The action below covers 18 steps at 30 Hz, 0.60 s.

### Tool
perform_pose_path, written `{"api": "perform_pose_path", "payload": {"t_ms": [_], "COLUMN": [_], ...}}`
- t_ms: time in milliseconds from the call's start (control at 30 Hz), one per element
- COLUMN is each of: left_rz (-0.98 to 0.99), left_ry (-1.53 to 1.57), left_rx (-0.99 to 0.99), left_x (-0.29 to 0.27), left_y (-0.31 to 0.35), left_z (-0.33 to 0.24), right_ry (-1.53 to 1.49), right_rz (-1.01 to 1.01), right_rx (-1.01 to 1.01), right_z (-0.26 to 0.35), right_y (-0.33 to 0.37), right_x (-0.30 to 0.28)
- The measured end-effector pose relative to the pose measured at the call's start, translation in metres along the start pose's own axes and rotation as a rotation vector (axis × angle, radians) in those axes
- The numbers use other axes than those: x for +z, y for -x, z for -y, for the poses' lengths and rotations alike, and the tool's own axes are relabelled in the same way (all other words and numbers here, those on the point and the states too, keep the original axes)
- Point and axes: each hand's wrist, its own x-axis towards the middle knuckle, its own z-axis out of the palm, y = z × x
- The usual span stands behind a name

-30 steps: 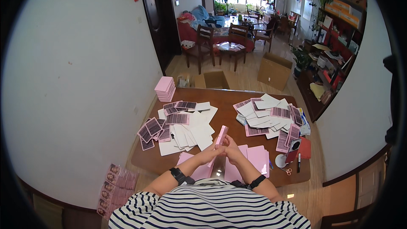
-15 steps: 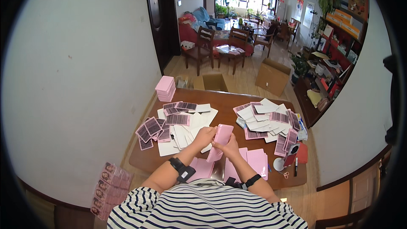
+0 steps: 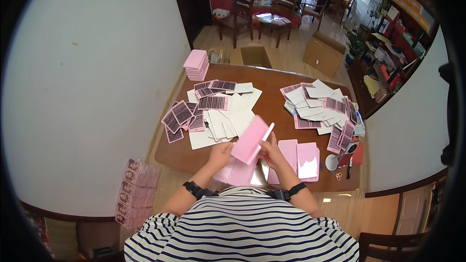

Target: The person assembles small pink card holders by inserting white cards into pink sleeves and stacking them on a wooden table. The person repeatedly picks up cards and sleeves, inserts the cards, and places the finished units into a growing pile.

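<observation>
Above the near edge of the table, a pink folded card (image 3: 250,138) is held tilted between my two hands. My left hand (image 3: 221,155) pinches its lower left corner. Fingers of my right hand (image 3: 272,152) are closed on its right side, where a white edge sticks up. Beneath lie more pink cards (image 3: 235,174), partly hidden by my hands. Another pair of pink card piles (image 3: 307,161) lies just right of my right hand.
The brown table (image 3: 264,98) bears white cards and pink striped cards (image 3: 213,103) at left, with a similar heap (image 3: 318,102) at right. A pink stack (image 3: 196,64) stands at the far left corner. Scissors (image 3: 339,176) and a black pen (image 3: 349,169) lie near the right edge.
The pink card has turned from nearly edge-on to showing its broad face, with a white edge parted at its right. My left hand has shifted to its lower left corner. The view has tipped downward.
</observation>
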Motion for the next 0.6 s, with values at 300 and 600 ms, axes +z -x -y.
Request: {"api": "perform_pose_path", "payload": {"t_ms": [300,600], "left_rz": [0.091,-0.047], "left_ry": [1.163,-0.017], "left_rx": [-0.67,-0.449], "left_x": [-0.014,-0.039], "left_y": [0.079,0.058], "left_z": [0.149,0.16], "right_ry": [-0.27,1.64], "right_rz": [-0.083,-1.168], "right_rx": [0.38,0.018], "right_z": [-0.098,-0.013], "right_y": [0.011,0.068], "right_x": [-0.065,-0.165]}}
